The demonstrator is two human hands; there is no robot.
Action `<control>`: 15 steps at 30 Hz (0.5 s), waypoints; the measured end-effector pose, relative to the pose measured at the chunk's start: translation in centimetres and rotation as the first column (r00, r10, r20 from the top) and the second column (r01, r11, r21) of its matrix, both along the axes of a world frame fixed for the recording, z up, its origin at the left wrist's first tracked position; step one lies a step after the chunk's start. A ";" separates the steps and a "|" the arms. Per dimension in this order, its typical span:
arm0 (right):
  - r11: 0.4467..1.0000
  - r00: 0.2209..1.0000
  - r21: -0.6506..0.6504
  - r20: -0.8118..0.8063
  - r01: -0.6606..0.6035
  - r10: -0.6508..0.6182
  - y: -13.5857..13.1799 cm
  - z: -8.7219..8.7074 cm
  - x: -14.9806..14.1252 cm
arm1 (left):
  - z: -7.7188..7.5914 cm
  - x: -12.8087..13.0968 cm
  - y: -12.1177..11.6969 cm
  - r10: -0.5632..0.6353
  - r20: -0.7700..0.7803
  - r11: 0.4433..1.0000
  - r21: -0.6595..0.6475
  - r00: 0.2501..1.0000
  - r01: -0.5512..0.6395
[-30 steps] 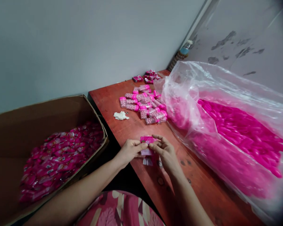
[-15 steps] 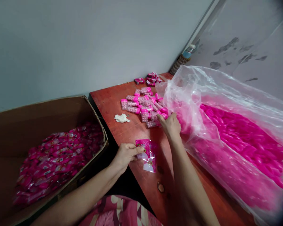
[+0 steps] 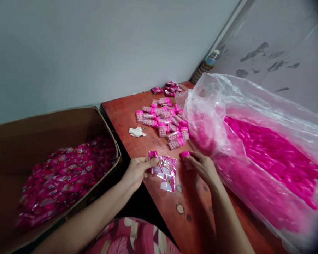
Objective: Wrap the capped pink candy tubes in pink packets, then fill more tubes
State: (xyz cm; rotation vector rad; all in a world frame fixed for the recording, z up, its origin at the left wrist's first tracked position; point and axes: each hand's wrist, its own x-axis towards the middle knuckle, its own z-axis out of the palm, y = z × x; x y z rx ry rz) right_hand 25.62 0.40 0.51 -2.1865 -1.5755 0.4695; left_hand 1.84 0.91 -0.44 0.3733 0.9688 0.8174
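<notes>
Between the thumb and fingers of my left hand (image 3: pixel 139 170) is a small pink printed plastic wrapper (image 3: pixel 153 163), closed on at its edge. More clear-and-pink wrappers (image 3: pixel 169 173) lie on the table just right of those fingers. My right hand (image 3: pixel 203 167) is closed on a small clear bottle with a pink cap (image 3: pixel 187 160), held a little to the right of the wrappers. Beyond both hands lies a loose pile of similar bottles (image 3: pixel 164 114), filled with small pale pink balls. The fingertips behind the held bottle are partly hidden.
A cardboard box (image 3: pixel 111 141) at the left holds many pink packets (image 3: pixel 66 176). A large clear plastic bag (image 3: pixel 214 127) of bright pink plastic pieces (image 3: pixel 270 151) covers the red table's (image 3: pixel 116 109) right side. White crumpled matter (image 3: pixel 137 132), pink packs (image 3: pixel 172 87) and a bottle (image 3: pixel 205 67) lie farther back.
My right hand has drawn back from the pile toward me, bringing one bottle beside the wrappers. The left hand has lifted and folded the wrapper away from the others, shifting slightly left.
</notes>
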 end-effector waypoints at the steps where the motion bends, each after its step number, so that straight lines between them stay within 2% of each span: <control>1: 1.000 0.998 -0.024 0.059 -0.012 0.013 -0.7 -0.1 0.1 | -0.1 0.0 0.0 0.011 0.014 1.000 -0.010 1.000 -0.011; 5: 0.993 0.938 -0.116 0.339 -0.032 0.070 -2.5 0.1 -0.3 | -0.4 0.1 0.1 0.088 0.098 0.994 -0.067 0.991 -0.082; 8: 0.976 0.875 -0.206 0.458 -0.069 0.158 -3.0 0.3 -0.9 | -0.4 0.2 0.2 0.150 0.132 0.983 -0.126 0.980 -0.134; 10: 0.981 0.868 -0.176 0.473 -0.078 0.153 -3.2 0.4 -1.3 | -0.4 0.3 0.2 0.192 0.138 0.973 -0.154 0.972 -0.170; 12: 0.992 0.943 -0.089 0.312 -0.091 0.114 -3.7 0.7 -2.3 | -0.2 0.4 0.2 0.232 0.141 0.962 -0.182 0.962 -0.205; 13: 0.994 0.986 -0.052 0.130 -0.100 0.106 -4.1 0.9 -3.1 | -0.2 0.5 0.1 0.251 0.143 0.954 -0.201 0.957 -0.220; 14: 0.994 0.990 -0.032 -0.101 -0.105 0.102 -4.6 1.1 -4.1 | -0.1 0.6 0.1 0.269 0.146 0.947 -0.223 0.952 -0.233; 15: 0.994 0.934 -0.029 -0.345 -0.109 0.093 -5.1 1.3 -5.2 | -0.1 0.7 0.1 0.284 0.151 0.939 -0.243 0.947 -0.243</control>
